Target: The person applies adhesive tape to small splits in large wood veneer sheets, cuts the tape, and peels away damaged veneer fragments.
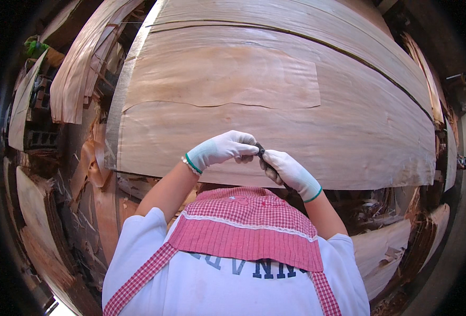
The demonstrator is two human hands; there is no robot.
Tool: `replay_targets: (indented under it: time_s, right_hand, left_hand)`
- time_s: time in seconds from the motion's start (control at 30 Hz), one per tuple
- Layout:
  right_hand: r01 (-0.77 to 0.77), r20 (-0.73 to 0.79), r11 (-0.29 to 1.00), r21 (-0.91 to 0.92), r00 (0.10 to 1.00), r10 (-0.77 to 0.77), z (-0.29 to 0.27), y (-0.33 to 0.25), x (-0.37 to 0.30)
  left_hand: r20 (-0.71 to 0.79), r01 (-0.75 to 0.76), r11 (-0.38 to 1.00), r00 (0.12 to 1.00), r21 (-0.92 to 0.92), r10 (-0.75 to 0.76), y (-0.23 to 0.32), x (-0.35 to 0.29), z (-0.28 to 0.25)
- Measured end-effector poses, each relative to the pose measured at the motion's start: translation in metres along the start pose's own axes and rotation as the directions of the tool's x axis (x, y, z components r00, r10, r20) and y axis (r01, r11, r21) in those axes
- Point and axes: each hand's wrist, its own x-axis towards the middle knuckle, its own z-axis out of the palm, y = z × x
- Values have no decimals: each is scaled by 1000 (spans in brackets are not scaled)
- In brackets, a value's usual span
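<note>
Both my hands wear white knit gloves with green cuffs and meet over the near edge of a large pale wood veneer sheet (217,126). My right hand (292,169) is closed round a small dark object (261,151), whose exact kind I cannot make out. The fingers of my left hand (223,149) are bent together and pinch its upper end. Beyond my hands, a smaller veneer piece (227,79) with a wavy near edge lies flat on the big sheet.
A dark narrow gap (296,36) curves across the far part of the veneer. Loose veneer strips (82,63) hang at the left, above a curled offcut (92,163). Stacked veneer (40,210) stands at the lower left, and more scraps (385,247) lie at the lower right.
</note>
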Motion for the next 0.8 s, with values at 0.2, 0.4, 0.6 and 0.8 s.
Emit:
replay_targets:
  time_s: [0.2, 0.4, 0.6, 0.8]
  right_hand:
    - [48, -92, 997, 53, 995, -43, 18, 14, -9]
    - [22, -18, 986, 164, 1000, -19, 12, 21, -26]
    - [-6, 197, 748, 664, 966, -167, 5, 71, -39]
    - [-294, -420, 918, -267, 892, 164, -81, 175, -154]
  left_hand:
    - [-35, 11, 999, 999, -45, -12, -10, -2, 14]
    - [32, 18, 991, 999, -131, -14, -16, 4, 25]
    - [270, 103, 824, 961, -557, 63, -24, 9, 52]
    - [-125, 95, 991, 986, -96, -107, -31, 8, 38]
